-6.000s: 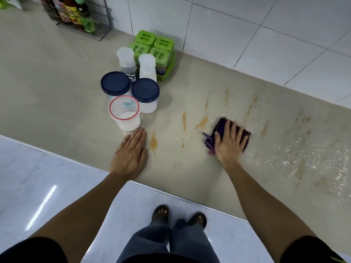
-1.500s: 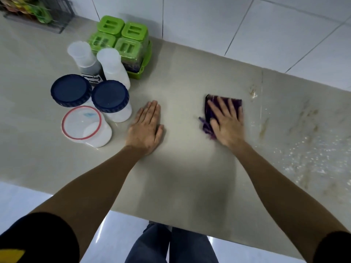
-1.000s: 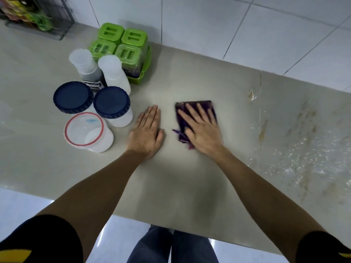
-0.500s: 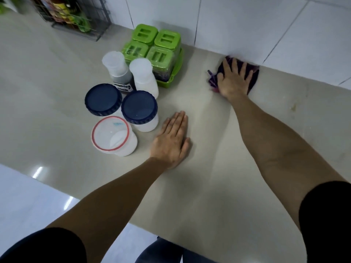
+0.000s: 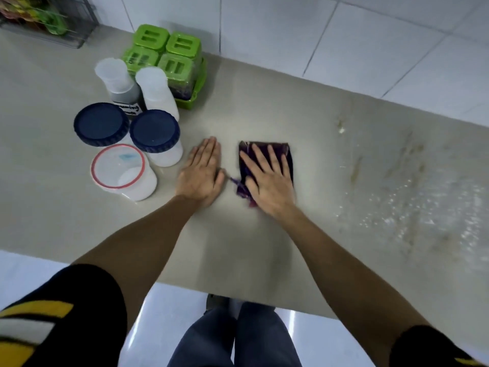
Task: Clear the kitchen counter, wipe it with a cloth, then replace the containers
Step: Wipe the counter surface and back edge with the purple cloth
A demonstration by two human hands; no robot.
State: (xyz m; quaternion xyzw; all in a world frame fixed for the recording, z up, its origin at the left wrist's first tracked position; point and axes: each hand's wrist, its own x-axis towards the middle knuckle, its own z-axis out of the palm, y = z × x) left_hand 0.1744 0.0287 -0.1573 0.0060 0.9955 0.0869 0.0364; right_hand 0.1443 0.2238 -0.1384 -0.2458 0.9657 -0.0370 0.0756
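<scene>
A: Cloth [image 5: 287,154]: purple, folded, laid flat on the worktop [image 5: 264,107], pinned under the right hand [image 5: 270,181]. Fingers [image 5: 258,157] are spread apart and pressed flat on it; nothing is gripped.

B: Left hand?

A: Left hand [image 5: 202,172] is laid palm down on the bare worktop just beside the cloth, fingers together and straight, nothing held. A loose thread of the cloth reaches almost to it.

B: Containers?

A: Grouped at the left. Two blue-lidded jars [image 5: 154,131] are set side by side, touching. A clear tub with a red-rimmed lid [image 5: 117,165] is placed in front of them. Two white-capped bottles [image 5: 153,86] are stood behind; one is dark with a label, unreadable. Green-lidded boxes [image 5: 164,49] are packed four to a green tray against the tiled wall [image 5: 291,35]. A wire rack [image 5: 53,25] is seen at the far left corner, contents blurred.

B: Surface?

A: Brown streaks and wet droplets [image 5: 412,207] are seen on the right part, well apart from the cloth. The area around the hands is seen clean.
</scene>
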